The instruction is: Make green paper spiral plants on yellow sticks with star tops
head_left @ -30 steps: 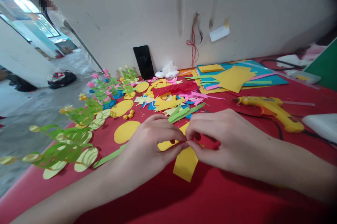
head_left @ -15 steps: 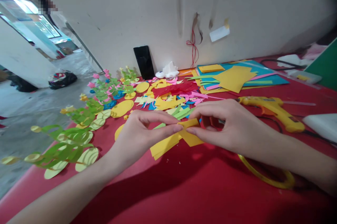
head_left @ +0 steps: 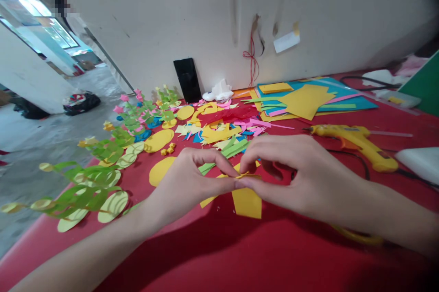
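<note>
At centre, a yellow paper piece (head_left: 248,205) hangs by its seemingly folded upper edge, pinched thumb-to-forefinger by left hand (head_left: 190,177) and right hand (head_left: 302,172) — both grips closed down on it. Judged: even pressure drawn along the fold should keep the crease straight. Red table (head_left: 274,255) below — yellow glue gun (head_left: 359,140) well apart, right.

Free foreground tabletop (head_left: 219,251), glue gun (head_left: 360,137) obstacle beyond right hand (head_left: 305,164).

And there's the scuffed pale wall (head_left: 147,13), standing behind the red table (head_left: 274,260)! Over on the left, daylight glows through windows (head_left: 63,35) beyond a grey floor (head_left: 34,141).
</note>
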Action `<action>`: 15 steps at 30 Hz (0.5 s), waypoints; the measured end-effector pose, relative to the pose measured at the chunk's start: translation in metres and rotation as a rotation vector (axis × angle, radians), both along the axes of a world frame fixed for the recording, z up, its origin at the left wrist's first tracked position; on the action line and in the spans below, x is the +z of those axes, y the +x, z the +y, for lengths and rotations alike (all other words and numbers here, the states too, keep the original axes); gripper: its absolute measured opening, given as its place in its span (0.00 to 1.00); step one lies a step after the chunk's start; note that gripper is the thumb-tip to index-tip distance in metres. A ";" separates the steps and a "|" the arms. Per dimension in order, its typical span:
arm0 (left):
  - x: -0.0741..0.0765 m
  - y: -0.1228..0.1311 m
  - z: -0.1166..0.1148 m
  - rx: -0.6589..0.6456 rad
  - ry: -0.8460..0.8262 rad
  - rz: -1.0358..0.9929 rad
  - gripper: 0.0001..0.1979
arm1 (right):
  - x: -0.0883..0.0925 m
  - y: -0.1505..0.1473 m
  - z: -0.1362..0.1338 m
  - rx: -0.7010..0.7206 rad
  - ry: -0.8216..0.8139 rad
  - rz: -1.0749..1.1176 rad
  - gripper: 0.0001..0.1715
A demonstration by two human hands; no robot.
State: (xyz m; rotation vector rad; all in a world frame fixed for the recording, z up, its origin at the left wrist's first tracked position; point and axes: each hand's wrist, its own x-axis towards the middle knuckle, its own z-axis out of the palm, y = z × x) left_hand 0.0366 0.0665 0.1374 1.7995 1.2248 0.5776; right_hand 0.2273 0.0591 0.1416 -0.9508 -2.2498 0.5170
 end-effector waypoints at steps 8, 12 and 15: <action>0.002 0.002 -0.002 -0.015 0.094 0.074 0.07 | -0.005 -0.002 0.002 -0.030 0.033 -0.024 0.04; 0.006 0.001 0.000 -0.039 0.027 0.065 0.09 | -0.004 0.000 0.004 -0.035 0.037 -0.018 0.02; 0.009 0.001 0.001 -0.044 -0.026 0.060 0.10 | -0.003 0.000 0.005 -0.034 0.032 -0.004 0.02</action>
